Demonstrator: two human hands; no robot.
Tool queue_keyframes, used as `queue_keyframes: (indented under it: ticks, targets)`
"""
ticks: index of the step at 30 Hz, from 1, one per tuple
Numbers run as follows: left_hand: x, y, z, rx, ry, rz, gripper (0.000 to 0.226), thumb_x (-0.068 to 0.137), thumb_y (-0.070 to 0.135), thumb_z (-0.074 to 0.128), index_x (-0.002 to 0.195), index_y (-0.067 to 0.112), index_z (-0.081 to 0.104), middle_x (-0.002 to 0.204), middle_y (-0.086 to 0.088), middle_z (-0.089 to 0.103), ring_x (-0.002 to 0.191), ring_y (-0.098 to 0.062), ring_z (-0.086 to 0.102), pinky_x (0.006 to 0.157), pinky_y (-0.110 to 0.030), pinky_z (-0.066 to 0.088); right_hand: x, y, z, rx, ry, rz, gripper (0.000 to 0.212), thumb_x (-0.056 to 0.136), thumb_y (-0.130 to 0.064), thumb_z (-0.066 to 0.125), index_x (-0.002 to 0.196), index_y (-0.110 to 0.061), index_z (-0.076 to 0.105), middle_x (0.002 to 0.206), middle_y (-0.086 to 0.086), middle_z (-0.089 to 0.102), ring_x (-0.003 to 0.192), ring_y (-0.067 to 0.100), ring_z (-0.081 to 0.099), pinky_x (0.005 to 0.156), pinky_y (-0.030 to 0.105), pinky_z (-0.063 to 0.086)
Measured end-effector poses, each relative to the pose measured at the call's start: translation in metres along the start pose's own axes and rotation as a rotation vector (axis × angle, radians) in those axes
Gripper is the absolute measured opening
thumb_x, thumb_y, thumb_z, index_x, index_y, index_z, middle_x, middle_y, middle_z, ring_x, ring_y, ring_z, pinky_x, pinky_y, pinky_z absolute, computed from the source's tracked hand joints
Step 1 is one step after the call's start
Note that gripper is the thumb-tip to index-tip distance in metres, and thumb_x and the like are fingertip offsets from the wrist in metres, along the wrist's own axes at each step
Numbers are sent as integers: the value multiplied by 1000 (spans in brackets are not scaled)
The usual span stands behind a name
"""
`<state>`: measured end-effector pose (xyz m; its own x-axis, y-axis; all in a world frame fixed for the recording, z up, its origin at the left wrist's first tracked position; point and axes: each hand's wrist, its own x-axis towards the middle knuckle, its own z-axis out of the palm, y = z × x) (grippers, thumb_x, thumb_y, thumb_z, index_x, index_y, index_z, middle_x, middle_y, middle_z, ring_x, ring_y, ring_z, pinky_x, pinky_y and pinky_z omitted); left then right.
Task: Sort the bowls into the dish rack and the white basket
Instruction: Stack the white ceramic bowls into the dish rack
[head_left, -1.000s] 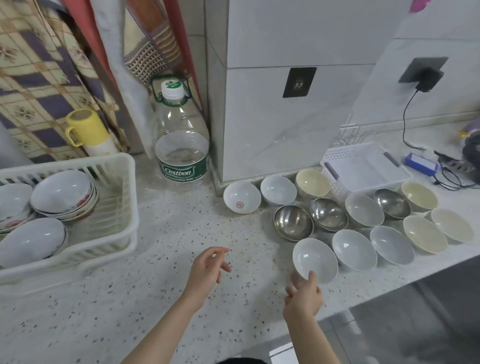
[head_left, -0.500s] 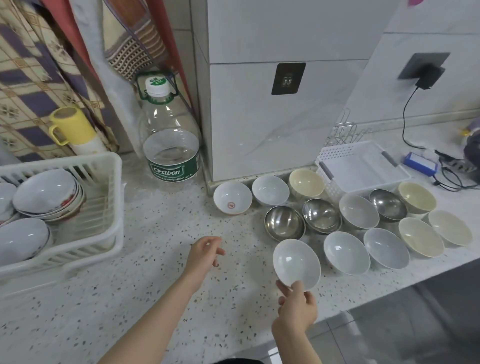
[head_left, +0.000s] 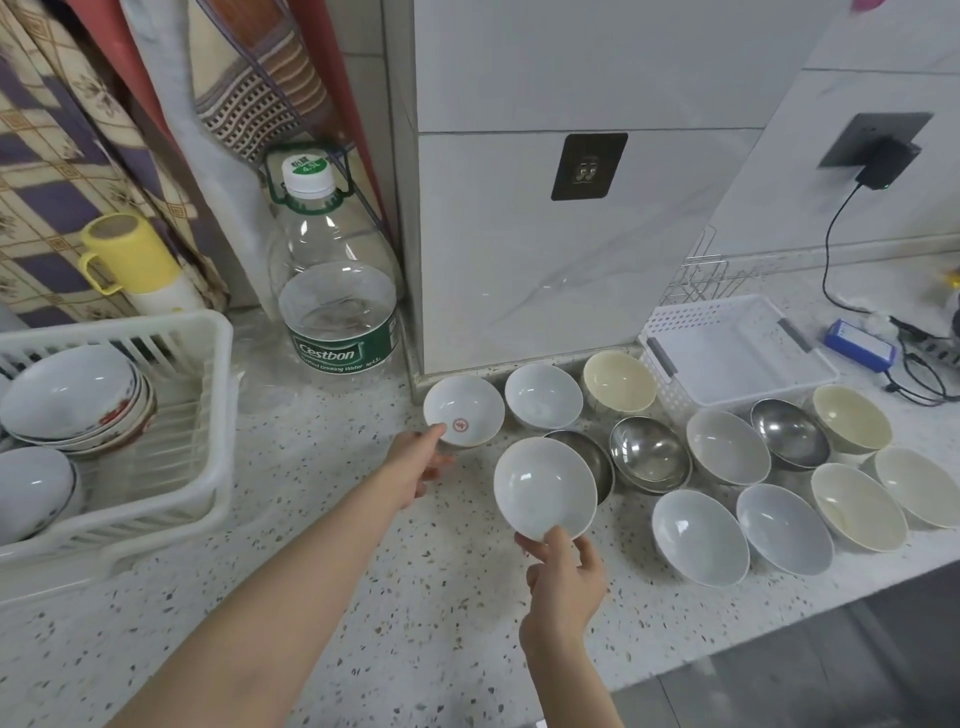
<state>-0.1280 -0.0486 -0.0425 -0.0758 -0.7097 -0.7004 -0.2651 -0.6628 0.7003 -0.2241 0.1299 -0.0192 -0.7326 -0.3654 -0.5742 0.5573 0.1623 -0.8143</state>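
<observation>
The right hand (head_left: 563, 577) pinches the near rim of a plain white ceramic bowl (head_left: 544, 488), thumb on the inside edge and fingers behind, holding it tilted up off the speckled stone counter (head_left: 322, 571) so its hollow faces the camera. This bowl partly covers a shiny steel bowl (head_left: 597, 460) behind it.

The left hand (head_left: 418, 462) reaches forward to a small white bowl with a red round mark inside (head_left: 463, 410); its thumb lies on the near rim and the fingers curl beneath the edge (whether the grip has fully closed I cannot tell). That bowl sits on the counter just in front of the grey tiled pillar (head_left: 545, 234).

To the right of both hands the other bowls stand in rough rows: white, cream and steel ones, all resting open side up. Behind them lies the shallow white plastic basket with grey handles (head_left: 670, 395), with a wire rack (head_left: 701, 280) behind it.

Well to the left of the hands sits the white plastic dish rack (head_left: 208, 415), holding stacked white bowls with red and blue patterns (head_left: 72, 400). Between rack and pillar stands a large clear water bottle with a green label (head_left: 337, 301), and a yellow mug (head_left: 130, 254) sits upside down on a white container behind the rack.
</observation>
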Motion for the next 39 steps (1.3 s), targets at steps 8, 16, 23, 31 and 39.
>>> queue_keyframes:
  ticks: [8,16,23,31,39]
  targets:
    - [18,-1,9,-36,-48,-37,19,98,25,53,116,19,51,85,-6,73,53,-14,48,48,-22,26,4,-3,9,-40,-11,-13,37,83,-9,57,119,-10,58,95,22,73,43,2,49,42,22,35]
    - [16,-5,0,-6,-35,0,29,93,11,50,121,15,54,89,-11,75,50,-14,29,45,-23,22,-4,-9,8,-72,-5,-40,36,84,-10,58,119,-17,56,76,13,75,39,2,45,46,24,38]
    - [-13,-19,-29,0,-18,38,30,91,11,53,121,12,57,95,-17,74,36,-9,36,42,-22,22,-24,-14,5,-108,-46,-76,32,84,-12,57,116,-16,59,85,15,76,43,3,48,46,22,39]
    - [-77,-24,-84,42,-42,162,18,87,9,54,101,8,65,71,-13,76,41,-11,24,38,-20,21,-54,-9,7,-128,-96,-126,36,79,-14,56,115,-11,59,75,12,76,40,4,41,44,21,36]
    - [-140,-42,-186,-3,65,241,20,86,8,53,100,8,67,73,-16,76,38,-9,24,38,-20,20,-96,5,40,-83,-155,-139,36,81,-12,55,115,-6,62,68,12,74,37,7,25,41,18,31]
